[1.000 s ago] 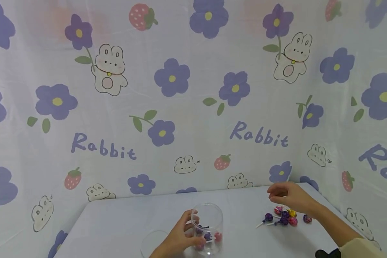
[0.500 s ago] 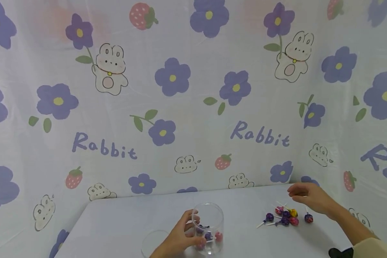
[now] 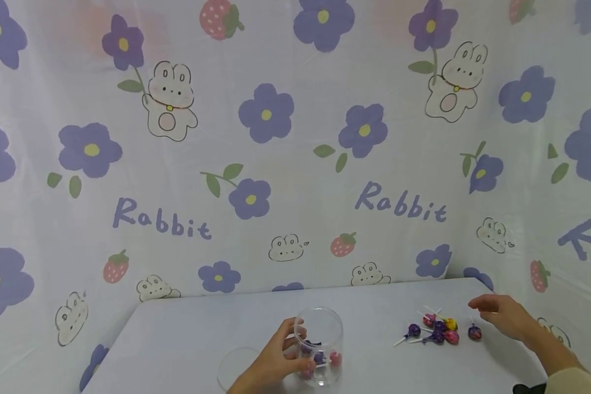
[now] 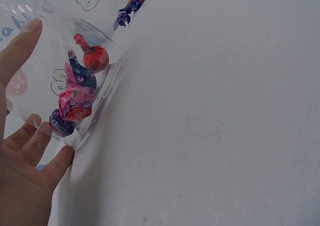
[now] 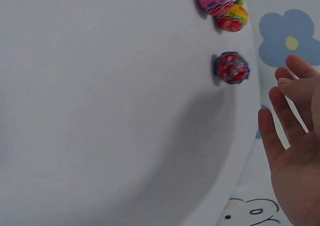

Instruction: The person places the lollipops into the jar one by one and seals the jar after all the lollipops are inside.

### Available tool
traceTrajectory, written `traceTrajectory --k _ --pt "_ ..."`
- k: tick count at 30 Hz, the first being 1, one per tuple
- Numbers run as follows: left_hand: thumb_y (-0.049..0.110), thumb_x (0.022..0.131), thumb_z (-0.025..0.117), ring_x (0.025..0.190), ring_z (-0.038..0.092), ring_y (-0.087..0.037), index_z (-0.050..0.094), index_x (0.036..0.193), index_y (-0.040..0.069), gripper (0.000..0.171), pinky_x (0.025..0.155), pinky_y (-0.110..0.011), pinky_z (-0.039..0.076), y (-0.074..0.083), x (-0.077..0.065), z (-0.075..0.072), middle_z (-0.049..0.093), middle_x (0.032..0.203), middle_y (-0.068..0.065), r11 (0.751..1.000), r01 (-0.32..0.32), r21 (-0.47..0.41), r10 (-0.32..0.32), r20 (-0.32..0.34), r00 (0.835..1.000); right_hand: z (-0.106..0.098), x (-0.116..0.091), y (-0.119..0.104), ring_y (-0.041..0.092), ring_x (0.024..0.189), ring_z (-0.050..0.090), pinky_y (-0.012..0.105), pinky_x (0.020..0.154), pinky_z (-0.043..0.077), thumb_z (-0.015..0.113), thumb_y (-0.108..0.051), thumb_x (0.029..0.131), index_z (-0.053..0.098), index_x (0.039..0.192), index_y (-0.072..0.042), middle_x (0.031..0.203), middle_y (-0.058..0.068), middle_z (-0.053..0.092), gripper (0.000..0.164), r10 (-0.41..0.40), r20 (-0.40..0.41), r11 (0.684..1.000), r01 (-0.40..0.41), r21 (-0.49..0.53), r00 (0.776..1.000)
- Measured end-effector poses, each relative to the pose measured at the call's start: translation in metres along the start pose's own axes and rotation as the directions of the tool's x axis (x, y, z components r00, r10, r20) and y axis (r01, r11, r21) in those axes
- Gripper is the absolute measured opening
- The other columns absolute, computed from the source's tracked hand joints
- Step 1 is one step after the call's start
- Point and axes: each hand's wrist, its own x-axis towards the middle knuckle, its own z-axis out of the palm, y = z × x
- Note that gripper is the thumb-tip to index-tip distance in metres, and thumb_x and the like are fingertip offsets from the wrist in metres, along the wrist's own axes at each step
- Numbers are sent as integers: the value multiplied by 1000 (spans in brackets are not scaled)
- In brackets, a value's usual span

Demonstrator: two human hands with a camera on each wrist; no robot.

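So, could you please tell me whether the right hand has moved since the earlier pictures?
Yes: in the head view, the right hand has moved right, away from the lollipop pile.

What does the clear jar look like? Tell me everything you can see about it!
The jar is round and see-through, with smooth walls that look like plastic. Its wide top is open, with no lid on. It seems to stand upright on the white table, near the front. Wrapped lollipops, purple, pink and red, lie low inside it. The left hand holds its left side.
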Motion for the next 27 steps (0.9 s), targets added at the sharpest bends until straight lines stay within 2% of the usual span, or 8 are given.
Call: traceTrajectory --k 8,10,13,17,27 --pt "20 86 88 141 43 -43 38 150 12 81 107 -49 48 1 -1 0 43 149 -20 1000 -1 -7 1 -3 1000 13 3 22 60 119 51 71 96 45 57 12 88 70 118 6 128 35 60 34 23 2 999 -23 -41 1000" --pt "19 87 87 141 43 -43 38 150 14 80 107 -50 47 1 -2 -1 42 150 -20 1000 3 -14 -3 -8 1000 16 5 24 62 122 48 74 97 42 55 12 88 70 119 5 131 36 57 36 13 12 999 -13 -51 1000" --pt "18 87 87 142 42 -43 37 151 11 81 109 -50 46 0 -3 -1 42 150 -20 999 5 -31 -5 -3 1000 21 5 29 65 124 45 77 99 38 52 14 87 70 118 5 132 39 55 37 -10 28 997 12 -75 1000" --pt "17 88 86 141 43 -42 34 151 4 83 110 -50 44 -1 -4 1 43 148 -21 999 2 -51 -2 4 1000 27 4 39 65 126 42 78 101 35 52 13 89 71 115 4 131 40 55 33 -15 35 996 18 -91 999" --pt "17 88 86 142 43 -42 36 151 7 82 110 -50 45 2 -3 2 43 149 -19 999 3 -38 -4 -6 1000 24 3 51 63 121 48 76 97 40 63 4 93 73 103 -5 122 35 62 17 -77 -5 987 75 -140 997"
